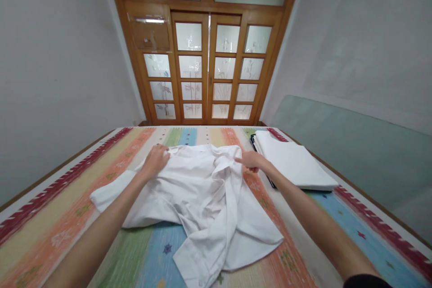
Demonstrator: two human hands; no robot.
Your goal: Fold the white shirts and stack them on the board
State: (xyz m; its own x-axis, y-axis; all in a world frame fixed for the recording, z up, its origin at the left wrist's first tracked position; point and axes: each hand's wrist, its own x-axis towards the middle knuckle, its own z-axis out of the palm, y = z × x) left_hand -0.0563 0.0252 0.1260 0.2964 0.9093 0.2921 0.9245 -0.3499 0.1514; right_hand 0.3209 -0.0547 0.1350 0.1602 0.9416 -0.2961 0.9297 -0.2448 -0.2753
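Note:
A white long-sleeved shirt (189,175) lies loosely spread and wrinkled on the striped bedspread (135,256). One sleeve stretches to the left, and the other (205,252) falls forward across the shirt toward me. My left hand (157,159) is closed on the shirt's far left corner, its fingertips partly hidden by the cloth. At the far right corner is my right hand (251,161), with the index finger on the fabric and the other fingers curled in. The thumb of that hand is hidden.
A stack of folded clothes (293,157), white on top with dark layers below, lies to the right on the bed. Behind it leans a pale green panel (337,139) along the wall. Wooden glazed doors (207,67) stand beyond the bed's far edge.

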